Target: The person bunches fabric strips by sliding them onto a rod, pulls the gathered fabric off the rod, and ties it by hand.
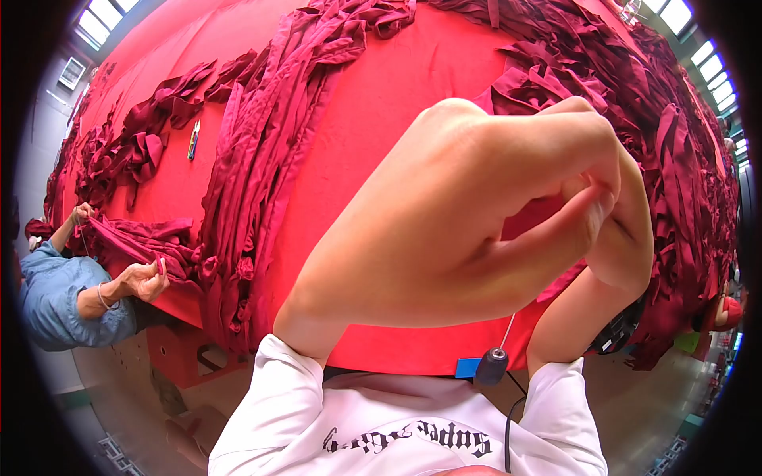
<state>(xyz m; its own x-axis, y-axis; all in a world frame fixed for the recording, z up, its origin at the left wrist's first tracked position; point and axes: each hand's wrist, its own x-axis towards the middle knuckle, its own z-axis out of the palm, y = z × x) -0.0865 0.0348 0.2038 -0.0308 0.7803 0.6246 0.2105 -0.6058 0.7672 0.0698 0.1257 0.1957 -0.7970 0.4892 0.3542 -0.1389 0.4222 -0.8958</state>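
My left hand (444, 214) fills the middle of the view, raised close to the camera. Its thumb and fingers are pinched together. Behind it, my right hand (631, 226) meets it at the fingertips, largely covered by the left. Whatever the fingers hold is hidden; red shows through the gap between thumb and palm. Under both hands lies a bright red cloth-covered table (349, 151). Below the hands, near the table's front edge, is a dark grey cylinder with a metal tip (492, 366), and a thin pale line rises from it.
Dark red fabric strips (266, 159) run in long bundles across the table, with a heap (675, 151) at right. Thread snips (193, 141) lie at left. A co-worker in a blue sleeve (67, 297) holds dark red fabric. A red stool (186, 353) stands below.
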